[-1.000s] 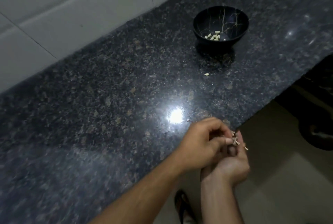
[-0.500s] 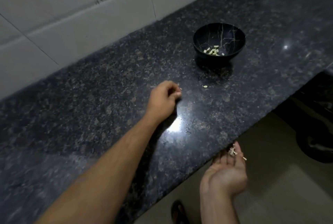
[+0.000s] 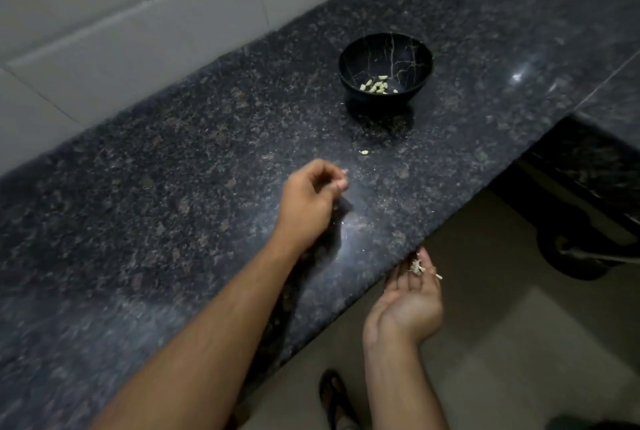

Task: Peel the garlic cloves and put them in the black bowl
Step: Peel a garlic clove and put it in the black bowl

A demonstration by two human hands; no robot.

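Observation:
The black bowl [image 3: 347, 60] with gold veins stands on the dark granite counter [image 3: 166, 215] and holds several peeled garlic cloves [image 3: 375, 86]. One loose clove [image 3: 364, 152] lies on the counter in front of the bowl. My left hand [image 3: 308, 201] hovers over the counter short of that clove, its fingers curled, pinching a small pale garlic piece [image 3: 344, 172] at the fingertips. My right hand [image 3: 408, 305] is palm up just off the counter's front edge, fingers relaxed. Garlic bits and skins [image 3: 417, 267] lie on its fingers.
A white tiled wall [image 3: 104, 31] runs behind the counter. The counter's front edge runs diagonally from lower left to upper right. Beyond it lie the floor, a sandalled foot [image 3: 334, 398] and a dark wheeled object [image 3: 581, 249] at the right.
My left hand left my right hand and moved up over the counter toward the bowl, fingers still pinched. My right hand stayed by the counter edge and opened palm up.

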